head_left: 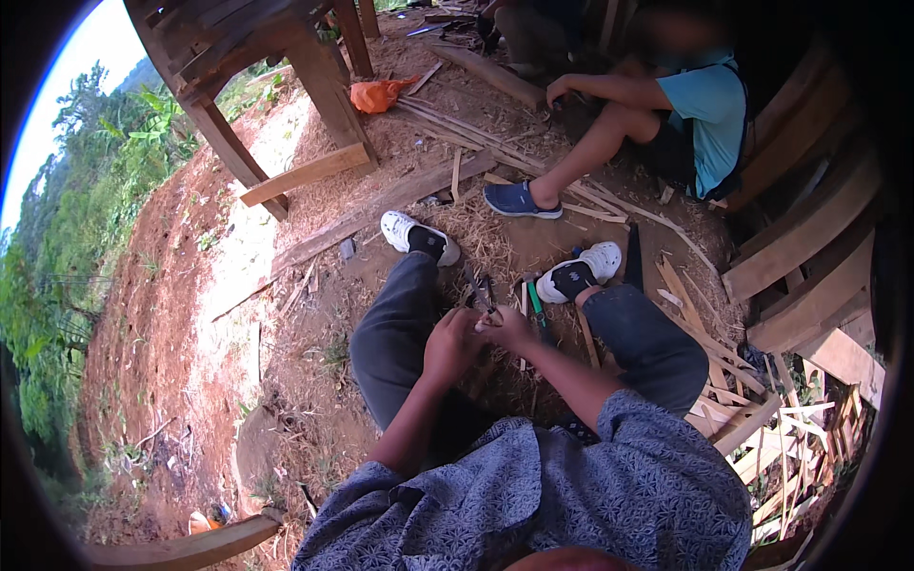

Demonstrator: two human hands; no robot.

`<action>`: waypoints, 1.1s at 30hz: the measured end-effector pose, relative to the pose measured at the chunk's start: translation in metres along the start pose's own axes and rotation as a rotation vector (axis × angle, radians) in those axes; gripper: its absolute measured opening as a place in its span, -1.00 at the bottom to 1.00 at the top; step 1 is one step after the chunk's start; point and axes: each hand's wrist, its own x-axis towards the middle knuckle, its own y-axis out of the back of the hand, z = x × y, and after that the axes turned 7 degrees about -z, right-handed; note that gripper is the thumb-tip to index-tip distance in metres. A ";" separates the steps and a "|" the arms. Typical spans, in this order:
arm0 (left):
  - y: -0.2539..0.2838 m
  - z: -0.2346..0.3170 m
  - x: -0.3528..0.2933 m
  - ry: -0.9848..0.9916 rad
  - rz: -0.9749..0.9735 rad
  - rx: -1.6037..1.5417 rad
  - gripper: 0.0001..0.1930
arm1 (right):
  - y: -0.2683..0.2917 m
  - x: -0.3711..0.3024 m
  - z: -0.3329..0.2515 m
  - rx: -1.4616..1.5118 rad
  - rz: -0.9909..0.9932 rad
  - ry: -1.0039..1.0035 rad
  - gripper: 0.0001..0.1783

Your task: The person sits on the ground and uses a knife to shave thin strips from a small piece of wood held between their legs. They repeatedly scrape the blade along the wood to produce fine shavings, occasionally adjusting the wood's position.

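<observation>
Shirt: blue-grey, patterned, across the lower edge [533, 485].
Ground: bare reddish slope at left [162, 333], brown and strewn with shavings by the feet.
Frame: heavy timber, upper left [328, 95].
Boards: thick, piled at right [809, 228].
Co-worker: seated upper right, light-blue top [709, 100], arm across a raised knee.
Trousers: dark, knees apart [390, 328].
Offcuts: pale strips heaped lower right [785, 457].
Shoes: white, planted either side of the work [600, 262].
Orange bag: crumpled, by the frame's foot [381, 95].
Left hand: fingers curled, meeting the other hand between the knees [450, 344]; cannot tell whether it grips.
Right hand: fingers bent in beside the tool [511, 331]; grip cannot be made out.
Tool: dark, pronged, just beyond the fingertips [490, 306].
Green item: narrow, on the ground near the right shoe [534, 298].
</observation>
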 end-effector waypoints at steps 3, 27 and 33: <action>0.046 0.073 -0.016 -0.143 -0.429 -0.498 -0.48 | 0.011 -0.001 0.028 0.220 -0.006 0.015 -0.63; 0.064 0.151 -0.089 -0.638 0.003 -1.107 -0.82 | -0.011 0.013 0.002 -0.148 -0.045 -0.041 -0.66; 0.068 0.127 -0.077 -0.540 -0.016 -1.134 -0.84 | -0.010 -0.008 0.033 0.168 0.088 0.033 -0.67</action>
